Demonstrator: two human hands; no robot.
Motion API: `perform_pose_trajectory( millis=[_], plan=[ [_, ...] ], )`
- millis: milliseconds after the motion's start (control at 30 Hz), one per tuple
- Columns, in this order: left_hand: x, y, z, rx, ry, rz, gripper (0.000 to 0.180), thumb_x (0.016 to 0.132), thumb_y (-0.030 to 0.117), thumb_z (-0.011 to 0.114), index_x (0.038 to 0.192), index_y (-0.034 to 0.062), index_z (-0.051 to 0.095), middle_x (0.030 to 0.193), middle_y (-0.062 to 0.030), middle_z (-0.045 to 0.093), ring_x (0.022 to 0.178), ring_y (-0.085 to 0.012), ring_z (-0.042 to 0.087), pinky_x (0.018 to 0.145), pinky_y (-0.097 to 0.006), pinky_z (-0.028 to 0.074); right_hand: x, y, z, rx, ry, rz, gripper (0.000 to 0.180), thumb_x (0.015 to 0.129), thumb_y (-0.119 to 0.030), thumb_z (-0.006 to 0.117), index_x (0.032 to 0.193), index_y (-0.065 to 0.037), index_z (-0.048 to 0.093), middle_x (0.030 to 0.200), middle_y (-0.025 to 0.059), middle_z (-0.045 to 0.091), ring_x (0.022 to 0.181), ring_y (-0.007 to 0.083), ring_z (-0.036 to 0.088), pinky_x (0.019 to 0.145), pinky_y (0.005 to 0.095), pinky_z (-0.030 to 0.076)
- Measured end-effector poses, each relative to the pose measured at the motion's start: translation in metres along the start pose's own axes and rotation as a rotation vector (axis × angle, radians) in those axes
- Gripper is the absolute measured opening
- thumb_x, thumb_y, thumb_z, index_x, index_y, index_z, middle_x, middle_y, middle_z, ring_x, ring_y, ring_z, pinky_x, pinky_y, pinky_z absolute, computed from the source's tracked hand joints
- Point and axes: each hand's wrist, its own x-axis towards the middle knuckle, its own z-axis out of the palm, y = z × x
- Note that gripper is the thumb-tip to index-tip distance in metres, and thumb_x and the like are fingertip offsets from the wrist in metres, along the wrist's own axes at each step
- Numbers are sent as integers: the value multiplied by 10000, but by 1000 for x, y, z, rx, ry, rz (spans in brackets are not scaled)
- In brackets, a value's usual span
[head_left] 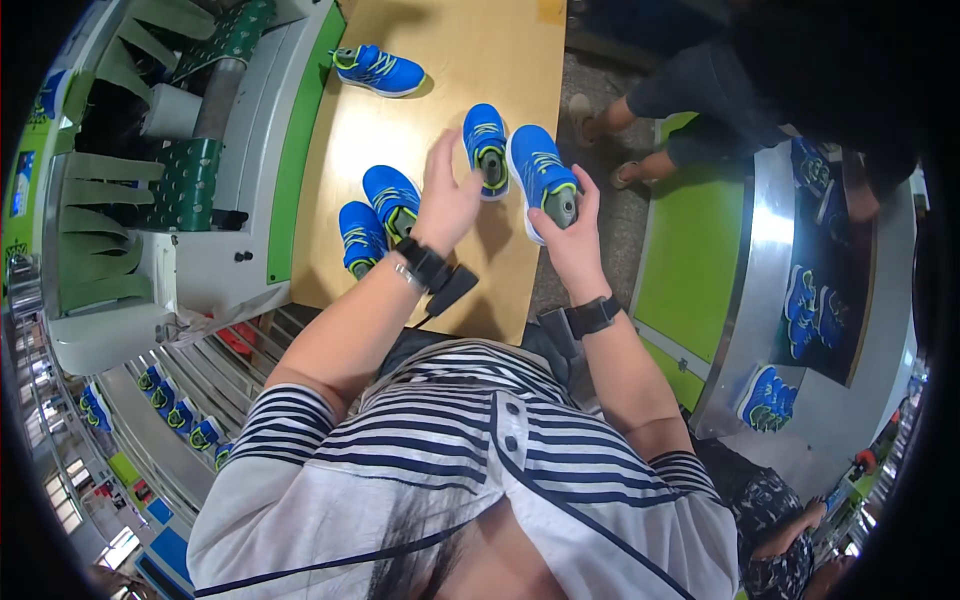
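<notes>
My right hand (575,245) grips a blue sneaker (540,160) by its heel end, thumb on one side and fingers on the other. A grey-green insert (562,207) fills that shoe's opening. Beside it is a second blue sneaker (485,125), also with a grey insert, its toe pointing away from me. My left hand (450,205) is at this shoe's left side with fingers spread; whether the thumb touches the shoe, I cannot tell. Two more blue sneakers with yellow-green collars, a farther one (390,190) and a nearer one (360,232), rest by my left wrist.
Another sneaker (380,72) lies on its own farther up the wooden table (450,50). At left stands a machine with hanging strips (110,170). Shoes sit on a roller rack (180,415) and on a metal conveyor (715,370) at right. Another person's legs (640,165) are at far right.
</notes>
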Motion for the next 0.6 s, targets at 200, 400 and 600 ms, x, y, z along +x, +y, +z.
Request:
perform_pose_trajectory(
  millis=[200,400,600],
  plan=[
    [52,-76,57,188,196,-43,829,811,102,737,1511,87,293,1557,-344,247,1447,-506,279,1213,-461,261,38,13,5,-196,28,-175,824,813,-82,759,1502,-24,312,1419,197,457,1325,306,471,1131,400,374],
    [-10,-85,76,82,364,-77,768,901,176,693,1536,105,268,1575,-295,263,1453,-408,329,1187,-409,292,55,57,28,-368,-98,-334,753,881,-115,718,1508,12,321,1445,267,443,1343,388,459,1139,439,371],
    [-84,-41,10,-632,68,-429,703,1057,293,549,1634,174,165,1631,-36,296,1405,-161,375,1134,-369,346,56,30,25,-516,-252,-320,819,903,-361,751,1520,-6,347,1518,306,375,1407,447,381,1137,477,372]
  ],
)
